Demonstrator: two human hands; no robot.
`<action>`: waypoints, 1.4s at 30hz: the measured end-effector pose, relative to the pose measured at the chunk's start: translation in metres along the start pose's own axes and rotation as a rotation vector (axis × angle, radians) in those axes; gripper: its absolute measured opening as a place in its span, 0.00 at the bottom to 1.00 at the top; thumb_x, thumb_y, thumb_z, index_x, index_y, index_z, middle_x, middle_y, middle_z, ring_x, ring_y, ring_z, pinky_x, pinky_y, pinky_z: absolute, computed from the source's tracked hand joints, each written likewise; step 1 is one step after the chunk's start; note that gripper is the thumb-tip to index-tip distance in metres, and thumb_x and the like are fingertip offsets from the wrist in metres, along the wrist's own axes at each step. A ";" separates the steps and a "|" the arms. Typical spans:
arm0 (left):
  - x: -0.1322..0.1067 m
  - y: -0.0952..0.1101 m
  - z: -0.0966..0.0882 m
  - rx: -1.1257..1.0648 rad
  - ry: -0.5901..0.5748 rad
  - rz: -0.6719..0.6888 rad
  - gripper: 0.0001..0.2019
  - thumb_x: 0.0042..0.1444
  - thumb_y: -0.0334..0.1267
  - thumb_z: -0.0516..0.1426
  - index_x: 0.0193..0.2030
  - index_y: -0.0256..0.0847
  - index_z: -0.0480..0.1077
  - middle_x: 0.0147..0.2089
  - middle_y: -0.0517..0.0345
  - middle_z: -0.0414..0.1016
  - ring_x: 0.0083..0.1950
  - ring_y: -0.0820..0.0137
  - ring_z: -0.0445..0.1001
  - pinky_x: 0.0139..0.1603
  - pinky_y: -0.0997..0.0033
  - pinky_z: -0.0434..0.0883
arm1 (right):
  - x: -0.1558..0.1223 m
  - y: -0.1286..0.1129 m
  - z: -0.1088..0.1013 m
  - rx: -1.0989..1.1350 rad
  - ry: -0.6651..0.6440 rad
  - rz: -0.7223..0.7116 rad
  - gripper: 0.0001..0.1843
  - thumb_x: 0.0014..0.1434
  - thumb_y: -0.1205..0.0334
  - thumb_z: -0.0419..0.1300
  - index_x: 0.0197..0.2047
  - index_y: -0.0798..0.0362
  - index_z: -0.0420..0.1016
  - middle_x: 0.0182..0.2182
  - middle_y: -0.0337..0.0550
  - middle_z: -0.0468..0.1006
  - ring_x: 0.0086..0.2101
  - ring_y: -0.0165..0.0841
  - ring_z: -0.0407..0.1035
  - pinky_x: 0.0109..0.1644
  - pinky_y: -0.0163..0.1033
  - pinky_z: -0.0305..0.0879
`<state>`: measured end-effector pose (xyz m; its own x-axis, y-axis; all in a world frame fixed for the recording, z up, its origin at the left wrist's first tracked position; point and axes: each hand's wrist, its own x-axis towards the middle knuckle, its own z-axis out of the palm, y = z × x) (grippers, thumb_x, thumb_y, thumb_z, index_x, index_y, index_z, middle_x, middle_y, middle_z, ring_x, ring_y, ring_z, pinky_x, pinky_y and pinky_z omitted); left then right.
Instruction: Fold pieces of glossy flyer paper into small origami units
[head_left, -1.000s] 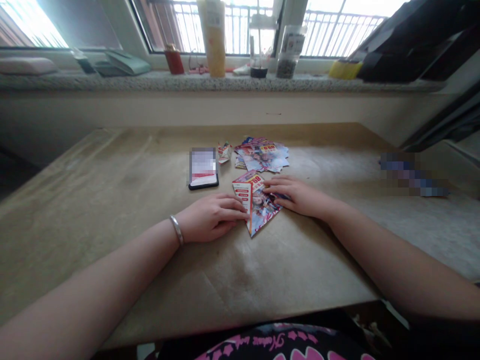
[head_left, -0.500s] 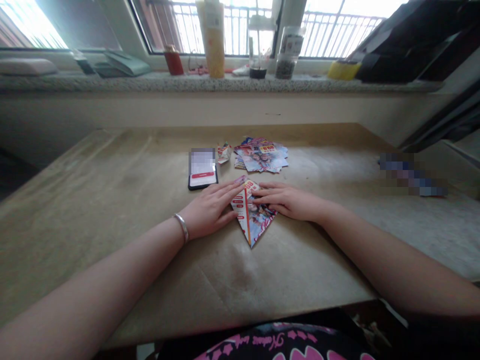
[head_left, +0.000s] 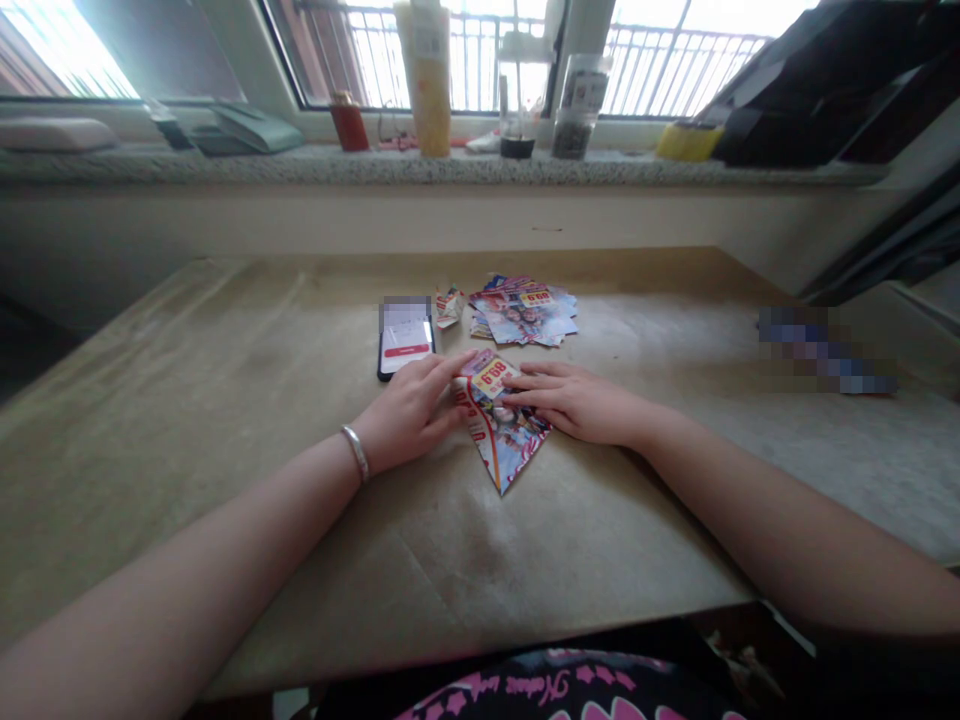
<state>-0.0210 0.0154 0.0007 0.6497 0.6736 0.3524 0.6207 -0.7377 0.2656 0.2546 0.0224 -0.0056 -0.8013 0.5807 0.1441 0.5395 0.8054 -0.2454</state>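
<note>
A glossy printed paper sheet, folded to a kite-like point toward me, lies on the table. My left hand, wearing a silver bangle on the wrist, grips the sheet's left edge, with thumb and fingers close together; its fingertips are partly hidden. Across from it, my right hand rests on the sheet's right side with fingers stretched out and lying flat. Beyond the hands is a fanned pile of similar printed sheets. A small folded paper piece stands beside that pile.
Left of the small paper piece lies a phone with a lit screen. A blurred bluish object is at the table's right side. Bottles and jars, among them a tall yellowish container, line the stone windowsill behind the table.
My left hand has shifted slightly left, and the sheet's left flap has swung open leftward, showing more of the print underneath. My right hand has stayed in place.
</note>
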 end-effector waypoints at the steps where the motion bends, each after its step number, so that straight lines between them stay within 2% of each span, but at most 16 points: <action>1: -0.001 -0.001 -0.002 -0.009 0.015 0.005 0.28 0.62 0.42 0.52 0.66 0.39 0.51 0.57 0.45 0.66 0.56 0.61 0.65 0.57 0.58 0.65 | 0.000 0.000 0.000 -0.010 -0.002 0.004 0.24 0.64 0.67 0.49 0.61 0.42 0.65 0.62 0.36 0.64 0.62 0.39 0.55 0.64 0.52 0.55; 4: -0.001 -0.003 -0.006 -0.040 0.030 0.057 0.21 0.62 0.40 0.52 0.61 0.40 0.60 0.49 0.49 0.70 0.49 0.65 0.69 0.51 0.64 0.68 | -0.002 0.004 -0.001 -0.042 -0.001 0.024 0.23 0.64 0.65 0.49 0.61 0.44 0.65 0.62 0.36 0.63 0.61 0.40 0.56 0.63 0.52 0.57; 7: 0.000 -0.008 -0.010 0.011 -0.006 0.184 0.11 0.62 0.40 0.52 0.48 0.42 0.71 0.39 0.53 0.74 0.39 0.69 0.70 0.43 0.68 0.68 | -0.004 0.008 -0.001 -0.070 0.007 0.044 0.23 0.64 0.63 0.50 0.61 0.48 0.65 0.61 0.38 0.65 0.60 0.42 0.57 0.62 0.53 0.58; 10: 0.000 -0.012 -0.013 0.132 -0.063 0.306 0.11 0.63 0.39 0.52 0.43 0.46 0.75 0.39 0.56 0.77 0.39 0.70 0.71 0.43 0.67 0.66 | -0.006 0.013 0.000 -0.086 0.027 0.052 0.22 0.64 0.63 0.50 0.61 0.47 0.66 0.60 0.39 0.67 0.59 0.41 0.59 0.62 0.53 0.58; 13: 0.000 -0.012 -0.015 0.215 -0.120 0.367 0.12 0.64 0.40 0.50 0.44 0.47 0.75 0.42 0.57 0.78 0.41 0.69 0.72 0.42 0.68 0.66 | -0.007 0.014 0.000 -0.083 0.063 0.045 0.22 0.63 0.64 0.51 0.59 0.46 0.68 0.58 0.39 0.70 0.58 0.39 0.60 0.62 0.52 0.58; 19: -0.001 -0.006 -0.016 0.324 -0.168 0.367 0.14 0.64 0.41 0.49 0.50 0.49 0.73 0.43 0.56 0.77 0.41 0.68 0.71 0.42 0.68 0.67 | -0.006 0.008 -0.004 -0.046 0.102 -0.020 0.21 0.62 0.69 0.49 0.54 0.44 0.74 0.52 0.41 0.75 0.51 0.35 0.67 0.57 0.48 0.63; 24: -0.002 -0.002 -0.016 0.336 -0.158 0.336 0.13 0.64 0.42 0.50 0.50 0.51 0.73 0.40 0.55 0.75 0.39 0.69 0.70 0.40 0.69 0.65 | -0.009 0.003 -0.008 -0.008 0.085 -0.040 0.26 0.55 0.74 0.52 0.54 0.44 0.73 0.54 0.40 0.73 0.52 0.36 0.66 0.57 0.48 0.63; 29: -0.002 0.000 -0.018 0.398 -0.168 0.331 0.13 0.63 0.39 0.51 0.50 0.51 0.73 0.39 0.56 0.75 0.39 0.69 0.70 0.40 0.69 0.64 | -0.012 -0.001 -0.015 -0.027 0.029 -0.057 0.31 0.49 0.73 0.54 0.56 0.47 0.71 0.56 0.42 0.72 0.52 0.38 0.65 0.58 0.49 0.62; 36: -0.003 -0.002 -0.020 0.388 -0.169 0.315 0.12 0.64 0.38 0.51 0.49 0.48 0.73 0.39 0.55 0.74 0.38 0.69 0.70 0.40 0.69 0.65 | -0.011 -0.003 -0.019 -0.049 0.013 -0.080 0.29 0.51 0.69 0.56 0.57 0.47 0.70 0.56 0.43 0.71 0.53 0.39 0.65 0.57 0.50 0.62; 42: -0.003 -0.004 -0.022 0.448 -0.157 0.294 0.12 0.62 0.37 0.53 0.49 0.50 0.74 0.37 0.56 0.75 0.38 0.68 0.70 0.39 0.68 0.65 | -0.009 -0.001 -0.017 -0.167 0.041 -0.075 0.19 0.63 0.65 0.50 0.52 0.45 0.75 0.51 0.41 0.76 0.48 0.38 0.68 0.51 0.48 0.66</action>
<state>-0.0350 0.0151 0.0182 0.8601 0.4660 0.2074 0.5068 -0.8271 -0.2432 0.2660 0.0187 0.0099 -0.8317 0.5196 0.1955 0.5165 0.8533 -0.0708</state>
